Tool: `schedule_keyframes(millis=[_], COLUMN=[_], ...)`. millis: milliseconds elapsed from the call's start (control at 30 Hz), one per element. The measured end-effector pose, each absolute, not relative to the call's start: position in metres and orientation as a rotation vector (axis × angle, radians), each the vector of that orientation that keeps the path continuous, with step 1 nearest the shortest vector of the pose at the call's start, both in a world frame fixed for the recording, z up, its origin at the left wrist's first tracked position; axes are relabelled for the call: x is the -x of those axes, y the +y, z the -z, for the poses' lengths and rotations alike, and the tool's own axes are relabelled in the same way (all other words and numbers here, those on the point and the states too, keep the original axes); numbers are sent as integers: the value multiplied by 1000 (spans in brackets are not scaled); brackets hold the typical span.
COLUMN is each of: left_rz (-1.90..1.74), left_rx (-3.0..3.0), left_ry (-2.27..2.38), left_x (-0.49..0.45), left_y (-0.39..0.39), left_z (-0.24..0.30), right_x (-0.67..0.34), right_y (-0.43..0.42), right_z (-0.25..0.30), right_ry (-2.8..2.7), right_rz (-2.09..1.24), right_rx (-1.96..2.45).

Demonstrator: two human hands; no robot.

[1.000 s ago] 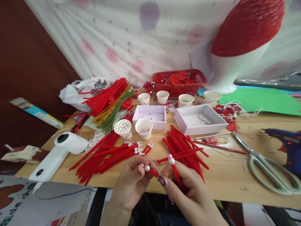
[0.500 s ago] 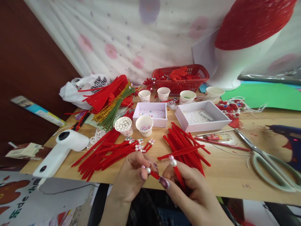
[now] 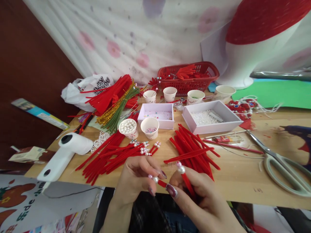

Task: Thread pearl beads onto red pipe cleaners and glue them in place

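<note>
A red fuzzy pipe cleaner (image 3: pixel 188 184) with a pearl bead and a small pink bead on each end is in my right hand (image 3: pixel 199 194). It is bent, so one beaded end points up and the other points left from under my thumb. Around the left end's pearl bead (image 3: pixel 155 179) is my left hand (image 3: pixel 137 181), its thumb and fingers apart. Behind my hands lie red pipe cleaners with beaded tips (image 3: pixel 116 158) on the left and plain red pipe cleaners (image 3: pixel 191 149) on the right.
Paper cups of pearls (image 3: pixel 128 128) and pink beads (image 3: pixel 150 128) stand behind, with a shallow box (image 3: pixel 155 115) and a bead box (image 3: pixel 211 127). Large scissors (image 3: pixel 279 168) lie right, a white heat-gun-like tool (image 3: pixel 60 158) left. A red basket (image 3: pixel 187 85) stands at the back.
My left thumb has moved down off the left beaded end, and those fingers have spread. My right hand keeps its hold. The view has shifted slightly.
</note>
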State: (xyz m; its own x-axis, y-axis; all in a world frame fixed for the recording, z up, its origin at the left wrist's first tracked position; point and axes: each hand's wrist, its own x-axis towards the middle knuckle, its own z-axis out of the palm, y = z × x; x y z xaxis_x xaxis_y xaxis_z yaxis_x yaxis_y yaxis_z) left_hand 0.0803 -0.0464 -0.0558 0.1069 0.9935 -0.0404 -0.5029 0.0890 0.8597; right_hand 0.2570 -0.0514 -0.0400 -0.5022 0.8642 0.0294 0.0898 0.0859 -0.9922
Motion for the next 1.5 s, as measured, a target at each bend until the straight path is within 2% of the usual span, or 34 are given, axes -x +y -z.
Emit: schedule_keyframes(millis=[467, 933, 1200, 1500], left_rz=[-1285, -1306, -1425, -1379], left_rx=[-757, -755, -716, -596], left_ry=[743, 682, 903, 887], left_x=[-85, -89, -95, -112], left_y=[-49, -49, -51, -56], left_z=[60, 61, 58, 61], right_x=[-255, -252, -248, -242], right_y=[-50, -56, -56, -52], right_z=[53, 53, 57, 54], right_ry=[-1679, -1494, -1603, -1732], right_rz=[-1437, -1580, -1439, -1369], right_rx=[977, 1051, 1090, 960])
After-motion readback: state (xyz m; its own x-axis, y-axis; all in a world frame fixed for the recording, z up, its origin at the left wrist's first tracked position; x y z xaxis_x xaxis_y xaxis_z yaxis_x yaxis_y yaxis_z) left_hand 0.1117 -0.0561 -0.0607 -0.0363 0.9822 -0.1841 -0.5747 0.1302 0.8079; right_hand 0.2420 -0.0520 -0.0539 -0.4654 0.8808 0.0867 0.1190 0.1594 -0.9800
